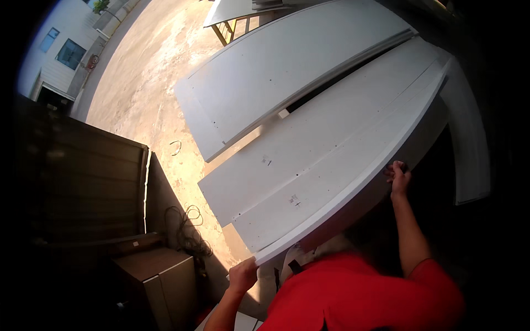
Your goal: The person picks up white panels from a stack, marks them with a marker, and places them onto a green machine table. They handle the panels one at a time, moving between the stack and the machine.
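A long, pale narrow panel (331,212) stands on edge in front of me, along the near side of a wide white sheet (309,171). My left hand (243,275) is closed around its left end. Farther along, toward the right, my right hand (398,179) has its fingers curled at the panel's shaded near face. A small dark spot shows by its thumb, too dim to make out. The wide sheet has a lengthwise seam, small dark holes and faint marks. Whether the narrow panel touches it cannot be made out.
Another white sheet (287,77) lies beyond, parted by a dark gap. A pale curved strip (472,143) hangs at the right. On the left are a dark corrugated wall (83,176), a brown box (157,265) and a coiled cable (190,229). A yellow-legged stand (223,32) is farther back.
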Action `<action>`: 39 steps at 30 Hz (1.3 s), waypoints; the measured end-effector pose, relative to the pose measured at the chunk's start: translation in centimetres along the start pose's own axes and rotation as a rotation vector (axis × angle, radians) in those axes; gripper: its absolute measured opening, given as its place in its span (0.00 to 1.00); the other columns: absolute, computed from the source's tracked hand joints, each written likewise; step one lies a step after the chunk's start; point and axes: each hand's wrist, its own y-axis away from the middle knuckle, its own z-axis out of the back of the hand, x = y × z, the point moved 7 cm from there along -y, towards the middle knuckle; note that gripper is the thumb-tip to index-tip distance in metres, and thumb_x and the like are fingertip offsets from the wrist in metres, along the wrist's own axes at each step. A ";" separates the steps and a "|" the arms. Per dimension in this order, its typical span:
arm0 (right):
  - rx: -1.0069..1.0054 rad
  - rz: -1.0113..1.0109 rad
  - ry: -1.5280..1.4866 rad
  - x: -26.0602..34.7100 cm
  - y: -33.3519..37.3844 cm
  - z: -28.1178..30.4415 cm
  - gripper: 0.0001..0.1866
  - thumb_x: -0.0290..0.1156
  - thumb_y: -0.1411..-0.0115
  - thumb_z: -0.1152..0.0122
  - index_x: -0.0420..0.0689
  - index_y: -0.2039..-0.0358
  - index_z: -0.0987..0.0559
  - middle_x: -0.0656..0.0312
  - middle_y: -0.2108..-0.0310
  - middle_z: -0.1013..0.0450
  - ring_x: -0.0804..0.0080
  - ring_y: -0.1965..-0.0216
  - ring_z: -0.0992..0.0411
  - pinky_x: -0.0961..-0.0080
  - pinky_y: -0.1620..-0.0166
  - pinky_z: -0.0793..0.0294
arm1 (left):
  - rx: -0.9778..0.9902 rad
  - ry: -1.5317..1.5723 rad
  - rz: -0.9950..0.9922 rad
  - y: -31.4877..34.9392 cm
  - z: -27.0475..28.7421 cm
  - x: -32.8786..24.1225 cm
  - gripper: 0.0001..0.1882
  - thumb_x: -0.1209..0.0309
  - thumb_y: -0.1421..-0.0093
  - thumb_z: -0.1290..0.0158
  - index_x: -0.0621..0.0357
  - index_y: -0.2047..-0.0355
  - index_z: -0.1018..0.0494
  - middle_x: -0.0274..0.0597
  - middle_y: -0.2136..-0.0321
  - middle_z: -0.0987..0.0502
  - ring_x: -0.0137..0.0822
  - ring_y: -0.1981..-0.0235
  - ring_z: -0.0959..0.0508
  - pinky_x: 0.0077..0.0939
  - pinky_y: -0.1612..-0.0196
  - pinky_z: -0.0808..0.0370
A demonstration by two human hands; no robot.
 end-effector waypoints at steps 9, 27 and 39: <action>-0.608 -0.117 0.531 -8.6 -4.5 4.4 0.21 0.46 0.43 0.38 0.39 0.63 0.26 0.51 0.66 0.24 0.53 0.64 0.24 0.60 0.63 0.24 | 0.234 -0.004 0.046 -0.1 -4.7 7.6 0.32 0.44 0.36 0.56 0.65 0.56 0.26 0.58 0.70 0.21 0.51 0.71 0.21 0.43 0.67 0.24; 0.159 -0.335 -0.201 -9.4 0.5 3.0 0.06 0.32 0.44 0.38 0.46 0.73 0.24 0.67 0.76 0.30 0.75 0.76 0.31 0.76 0.76 0.27 | -0.006 -0.120 0.214 -1.4 -5.4 15.0 0.31 0.44 0.35 0.61 0.57 0.77 0.21 0.54 0.82 0.24 0.58 0.77 0.22 0.50 0.73 0.26; 0.110 -0.419 0.103 -8.5 1.5 7.3 0.22 0.37 0.38 0.46 0.40 0.47 0.30 0.53 0.55 0.23 0.69 0.64 0.21 0.77 0.73 0.31 | -0.185 -0.309 0.046 -8.8 -7.5 12.8 0.38 0.53 0.39 0.49 0.72 0.39 0.42 0.64 0.37 0.43 0.59 0.35 0.44 0.49 0.35 0.45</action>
